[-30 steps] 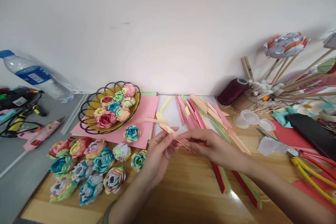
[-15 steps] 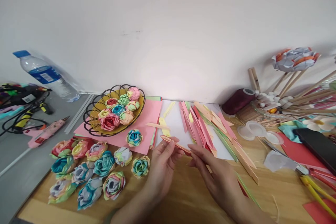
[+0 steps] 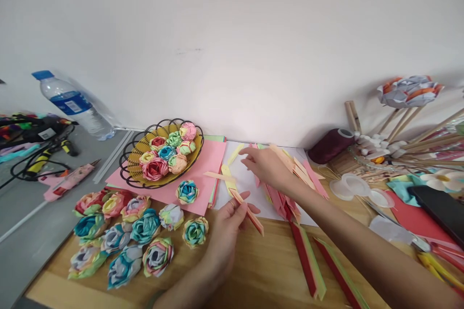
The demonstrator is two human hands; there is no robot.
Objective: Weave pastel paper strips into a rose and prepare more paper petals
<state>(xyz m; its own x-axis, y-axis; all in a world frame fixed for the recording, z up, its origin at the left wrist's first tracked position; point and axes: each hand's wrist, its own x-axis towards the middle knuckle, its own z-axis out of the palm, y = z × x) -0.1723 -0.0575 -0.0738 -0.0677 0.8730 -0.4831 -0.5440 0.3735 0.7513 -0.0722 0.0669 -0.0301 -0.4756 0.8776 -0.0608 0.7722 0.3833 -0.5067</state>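
Observation:
My left hand (image 3: 226, 224) pinches a folded peach-and-red paper strip (image 3: 253, 218) between thumb and fingers, above the table's front part. Stretched out over the white paper sheet (image 3: 242, 181), my right hand (image 3: 266, 163) has its fingers apart and bent, with nothing visible in them. Its fingertips are close to a yellow paper strip (image 3: 235, 154); whether they touch it I cannot tell. Another yellow strip (image 3: 227, 177) and a peach strip (image 3: 218, 176) lie nearer my left hand. Under my right wrist is a pile of pink strips (image 3: 281, 203).
Several folded paper flowers (image 3: 145, 227) sit at left, below a wicker basket (image 3: 125, 166) holding more. A glue gun (image 3: 68, 181) and water bottle (image 3: 74, 106) stand further left. Right are a thread spool (image 3: 331, 145), scissors (image 3: 433, 251) and a black phone (image 3: 440, 210).
My right hand has let go of the folded strip and moved up and forward over the white sheet. My left hand keeps the strip, which now tilts down to the right more steeply.

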